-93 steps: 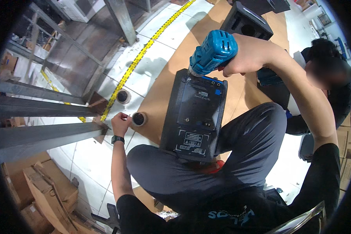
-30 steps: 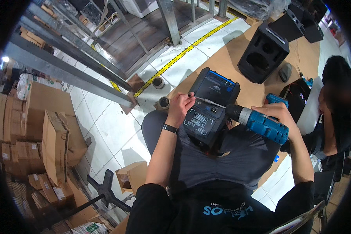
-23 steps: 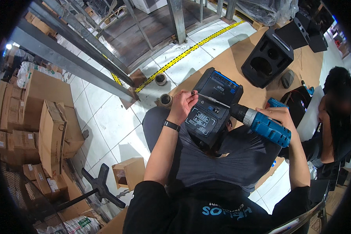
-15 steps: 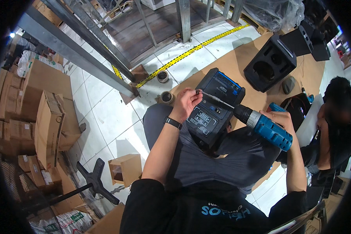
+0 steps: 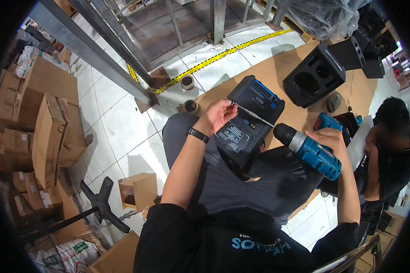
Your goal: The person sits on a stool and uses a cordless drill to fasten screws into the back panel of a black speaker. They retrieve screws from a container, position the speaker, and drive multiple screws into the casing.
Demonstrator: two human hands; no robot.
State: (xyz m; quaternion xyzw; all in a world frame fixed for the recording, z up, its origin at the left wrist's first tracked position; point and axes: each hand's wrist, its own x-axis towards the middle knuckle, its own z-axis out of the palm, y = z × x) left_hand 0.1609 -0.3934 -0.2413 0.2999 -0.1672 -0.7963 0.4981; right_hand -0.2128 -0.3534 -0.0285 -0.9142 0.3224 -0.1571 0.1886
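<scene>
My right hand (image 5: 329,140) is wrapped round the grip of a blue cordless drill (image 5: 318,157), whose long bit (image 5: 256,116) points up and left. At the bit's far tip, the thumb and fingers of my left hand (image 5: 217,117) are pinched on a small dark piece that looks like a screw (image 5: 233,104). Below the bit, a black speaker box (image 5: 259,101) rests tilted between my legs, its panel with sockets and a printed label facing up. The bit passes above that panel, and I cannot tell whether it touches.
A black speaker cabinet (image 5: 315,75) with round openings stands on the cardboard sheet (image 5: 269,68) at the right. Another person (image 5: 385,150) sits close on my right. Cardboard boxes (image 5: 50,109) are stacked at the left, near a black stand base (image 5: 104,205). Metal posts (image 5: 105,59) rise ahead.
The whole view has shifted slightly. My left hand's fingers have eased a little at the bit's tip, showing more palm. The drill stays in my right hand at much the same angle.
</scene>
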